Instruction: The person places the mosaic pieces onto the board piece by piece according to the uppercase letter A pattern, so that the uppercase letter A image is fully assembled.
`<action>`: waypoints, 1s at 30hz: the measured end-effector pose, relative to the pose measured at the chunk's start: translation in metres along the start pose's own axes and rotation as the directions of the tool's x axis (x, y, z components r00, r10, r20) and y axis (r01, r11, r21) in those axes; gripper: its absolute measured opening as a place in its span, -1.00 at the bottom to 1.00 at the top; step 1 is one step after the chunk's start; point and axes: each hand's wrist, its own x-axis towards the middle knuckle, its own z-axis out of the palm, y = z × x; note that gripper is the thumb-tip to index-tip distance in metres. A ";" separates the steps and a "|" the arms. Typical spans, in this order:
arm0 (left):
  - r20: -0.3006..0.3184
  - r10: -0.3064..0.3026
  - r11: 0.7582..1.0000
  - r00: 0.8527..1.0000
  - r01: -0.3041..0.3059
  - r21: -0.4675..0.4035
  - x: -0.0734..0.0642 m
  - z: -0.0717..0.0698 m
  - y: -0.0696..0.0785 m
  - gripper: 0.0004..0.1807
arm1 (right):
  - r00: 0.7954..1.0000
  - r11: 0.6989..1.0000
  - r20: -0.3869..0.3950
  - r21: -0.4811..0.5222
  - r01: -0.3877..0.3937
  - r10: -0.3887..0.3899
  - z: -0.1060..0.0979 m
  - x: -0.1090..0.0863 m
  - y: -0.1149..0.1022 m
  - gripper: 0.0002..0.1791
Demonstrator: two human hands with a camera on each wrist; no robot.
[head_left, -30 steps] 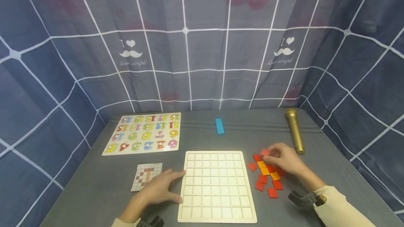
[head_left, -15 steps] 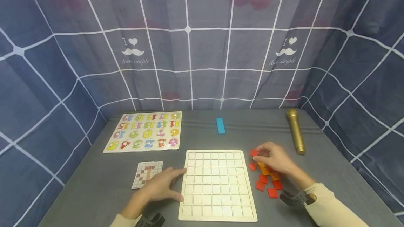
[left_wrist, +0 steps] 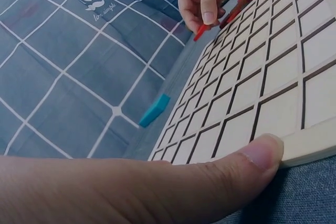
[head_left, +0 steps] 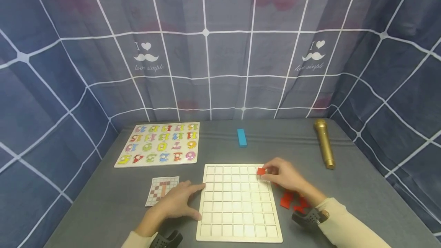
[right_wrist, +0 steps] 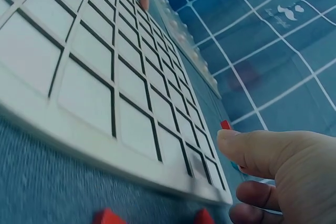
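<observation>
A pale wooden grid board (head_left: 237,208) lies before me. My left hand (head_left: 176,201) rests at its left edge, index finger and thumb extended against the rim; the left wrist view shows the thumb (left_wrist: 231,174) touching the board's corner. My right hand (head_left: 286,176) pinches a small red square tile (head_left: 261,171) between thumb and fingers, over the board's far right corner. In the right wrist view, the thumb covers most of that tile (right_wrist: 225,125). More red tiles (head_left: 286,199) lie right of the board, partly hidden under my right hand and forearm.
A printed pattern card (head_left: 159,187) lies beside my left hand. Behind it is a number puzzle board (head_left: 165,143). A blue block (head_left: 242,138) stands near the back, and a gold microphone-shaped object (head_left: 324,144) lies at right. Grid-patterned curtains (head_left: 224,56) enclose the table.
My right hand has carried the red tile leftward from the loose pile to above the board's far right corner. My left hand stays at the board's left edge.
</observation>
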 end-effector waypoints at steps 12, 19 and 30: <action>0.003 -0.013 0.998 1.000 0.013 -0.057 0.001 0.000 0.002 0.04 | 0.998 0.997 0.032 0.052 0.058 -0.059 0.016 0.009 -0.007 -0.68; 0.025 -0.019 0.996 1.000 0.021 -0.090 0.000 -0.002 0.002 0.04 | 0.997 0.998 0.059 0.039 0.052 -0.054 0.020 0.015 -0.012 -0.64; 0.049 -0.003 0.992 0.999 0.009 -0.129 0.000 -0.001 0.000 0.05 | 0.994 0.996 0.089 0.054 0.065 -0.070 0.033 0.032 -0.022 -0.64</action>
